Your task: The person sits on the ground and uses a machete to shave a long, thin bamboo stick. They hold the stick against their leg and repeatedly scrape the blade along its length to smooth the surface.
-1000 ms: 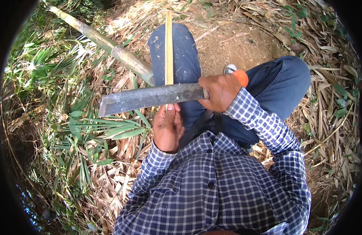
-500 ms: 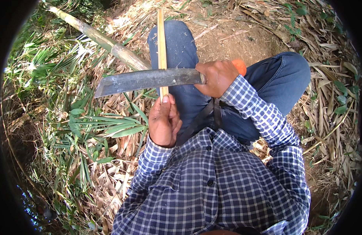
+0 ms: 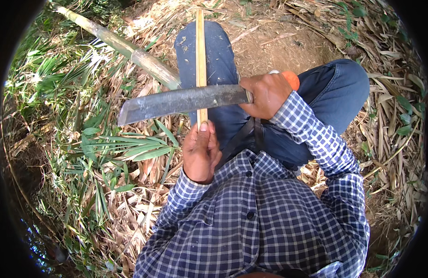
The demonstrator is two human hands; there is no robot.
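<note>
My left hand (image 3: 201, 153) pinches the near end of a narrow pale strip (image 3: 201, 55) that looks like split bamboo. The strip points away from me over my left thigh, its far end reaching past the knee. Closed around the handle of a machete (image 3: 181, 99), my right hand (image 3: 267, 95) is over my lap. An orange end of the handle (image 3: 290, 80) sticks out beyond that fist. The wide, dark blade runs leftward across the strip, just beyond my left fingers, and covers a short part of it. Whether the edge touches the strip I cannot tell.
A long bamboo pole (image 3: 130, 51) lies at the upper left, ending by my left knee (image 3: 207, 39). Green leaves (image 3: 140, 146) and dry husks (image 3: 135, 204) cover the ground at the left. Bare brown soil (image 3: 288, 51) shows between my knees, with more dry litter at the right.
Both hands have shifted slightly right and toward me, carrying the strip and the machete along. The blade now shows more of its broad face.
</note>
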